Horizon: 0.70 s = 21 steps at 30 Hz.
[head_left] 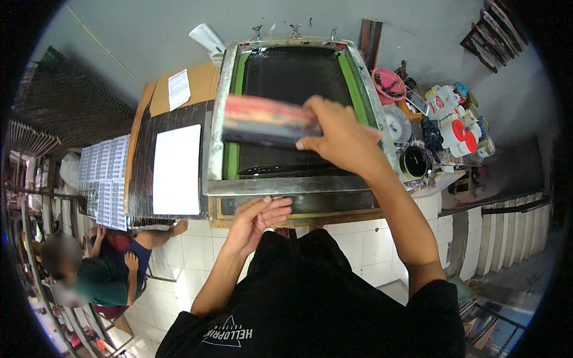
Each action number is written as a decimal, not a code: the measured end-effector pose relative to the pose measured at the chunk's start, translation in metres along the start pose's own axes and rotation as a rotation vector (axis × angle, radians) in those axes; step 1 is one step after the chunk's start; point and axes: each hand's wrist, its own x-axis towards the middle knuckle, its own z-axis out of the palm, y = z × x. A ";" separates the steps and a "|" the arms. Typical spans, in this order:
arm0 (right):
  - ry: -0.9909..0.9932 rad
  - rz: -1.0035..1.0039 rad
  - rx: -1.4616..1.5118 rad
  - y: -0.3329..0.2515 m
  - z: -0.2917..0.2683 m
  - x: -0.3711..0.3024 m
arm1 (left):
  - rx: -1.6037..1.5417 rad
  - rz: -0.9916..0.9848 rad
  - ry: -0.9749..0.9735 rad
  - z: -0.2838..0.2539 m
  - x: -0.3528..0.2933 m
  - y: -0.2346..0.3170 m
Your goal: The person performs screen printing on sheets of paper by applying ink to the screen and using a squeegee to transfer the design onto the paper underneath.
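My right hand (343, 132) is closed around the right end of a squeegee (268, 119), blurred by motion, with a reddish upper part and a dark lower part. The squeegee lies across a screen printing frame (286, 186) with a metal rim, over its dark mesh (292, 74). Green tape (356, 89) runs down both sides of the mesh, and a streak of black ink (280, 169) shows near the front. Just before the frame's front rim, my left hand (253, 224) is open, palm turned up and fingers loosely bent, with nothing visible in it.
White paper sheets (177, 170) lie on the dark table to the left, near cardboard (161, 98). Printed sheets (104, 179) lie farther left, where another person (113, 268) sits. On the right stand an ink can (415, 162), a pink bowl (389, 85) and several containers (462, 137).
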 end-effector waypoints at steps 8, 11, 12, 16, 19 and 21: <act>-0.313 -0.031 -0.084 0.036 0.087 -0.024 | -0.293 -0.185 0.084 -0.029 0.023 -0.035; -0.284 -0.059 -0.126 0.030 0.091 -0.027 | -0.290 -0.204 0.102 -0.034 0.026 -0.038; -0.269 -0.065 -0.138 0.025 0.088 -0.029 | -0.281 -0.206 0.104 -0.034 0.026 -0.038; -0.156 -0.116 -0.198 0.022 0.089 -0.033 | -0.270 -0.220 0.157 -0.031 0.027 -0.037; -0.103 -0.141 -0.258 0.028 0.090 -0.018 | -0.303 -0.234 0.180 -0.030 0.026 -0.036; -0.077 -0.145 -0.285 0.036 0.091 -0.006 | -0.311 -0.261 0.186 -0.032 0.027 -0.038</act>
